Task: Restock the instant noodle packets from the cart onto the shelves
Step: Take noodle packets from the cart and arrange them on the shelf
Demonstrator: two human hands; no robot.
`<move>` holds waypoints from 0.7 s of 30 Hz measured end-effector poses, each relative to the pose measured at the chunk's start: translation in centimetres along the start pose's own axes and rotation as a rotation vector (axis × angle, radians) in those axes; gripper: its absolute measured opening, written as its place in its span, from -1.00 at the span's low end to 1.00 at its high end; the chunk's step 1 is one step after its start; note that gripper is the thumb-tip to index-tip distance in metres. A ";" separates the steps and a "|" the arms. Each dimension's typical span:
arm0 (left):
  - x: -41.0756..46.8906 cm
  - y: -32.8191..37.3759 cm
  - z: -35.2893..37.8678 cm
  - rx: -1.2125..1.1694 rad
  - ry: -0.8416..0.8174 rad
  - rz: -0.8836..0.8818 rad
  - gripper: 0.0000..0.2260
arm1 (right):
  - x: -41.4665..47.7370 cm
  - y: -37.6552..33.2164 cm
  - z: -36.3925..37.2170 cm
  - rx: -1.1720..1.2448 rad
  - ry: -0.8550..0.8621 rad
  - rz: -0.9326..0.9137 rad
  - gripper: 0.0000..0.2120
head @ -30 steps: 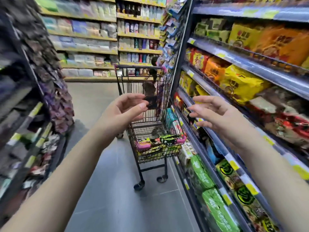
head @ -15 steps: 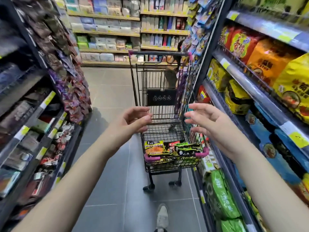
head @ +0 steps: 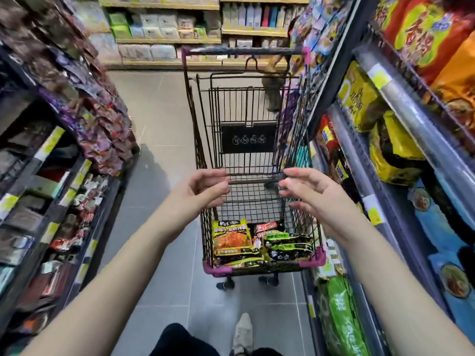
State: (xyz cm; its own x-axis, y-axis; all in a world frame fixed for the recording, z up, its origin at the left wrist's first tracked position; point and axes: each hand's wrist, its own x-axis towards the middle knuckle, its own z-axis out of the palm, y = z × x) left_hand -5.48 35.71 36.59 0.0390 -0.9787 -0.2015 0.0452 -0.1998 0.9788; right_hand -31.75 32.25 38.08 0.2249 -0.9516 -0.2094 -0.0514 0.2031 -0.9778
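Two bare hands are hovering over a wire shopping cart (head: pixel 244 104) in a narrow store aisle. A black placard (head: pixel 248 138) on the cart's far panel is showing four small white circled symbols. The printing on the packets is too blurred to read. Instant noodle packets are lying in the near end of the cart's basket: a yellow and orange packet (head: pixel 232 240) on the left, green and black packets (head: pixel 288 246) on the right, and a small red packet (head: pixel 266 226) behind them. The cart is standing just beside the right shelves (head: pixel 421 140), which are holding yellow packs (head: pixel 359 98) printed with large Chinese characters and green packs (head: pixel 341 312) low down. Grey floor tiles (head: pixel 159 119) are lying open between the cart and the left shelves (head: pixel 51 176). The left hand (head: pixel 203 191) and right hand (head: pixel 313 196) are facing each other above the basket, fingers loosely curved, each grip released and grasping nothing. A pale shoe (head: pixel 243 332) is showing at the bottom edge.
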 end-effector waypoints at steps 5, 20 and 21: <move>3.3 -2.5 -1.7 0.012 0.038 -0.082 -0.61 | 3.5 1.5 0.9 -0.018 -0.027 0.078 -0.60; 13.4 -10.2 -3.4 0.047 -0.010 -0.325 -0.67 | 11.5 10.0 1.6 -0.026 0.104 0.320 -0.06; 13.6 -10.8 -3.2 0.063 -0.005 -0.345 -0.66 | 11.9 10.8 1.6 -0.021 0.105 0.338 -0.07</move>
State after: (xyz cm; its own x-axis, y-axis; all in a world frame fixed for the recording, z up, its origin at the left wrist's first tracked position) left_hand -2.28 24.70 23.18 0.0272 -0.8534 -0.5205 -0.0064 -0.5208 0.8536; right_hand -28.10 23.54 24.99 0.0901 -0.8503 -0.5186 -0.1259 0.5068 -0.8528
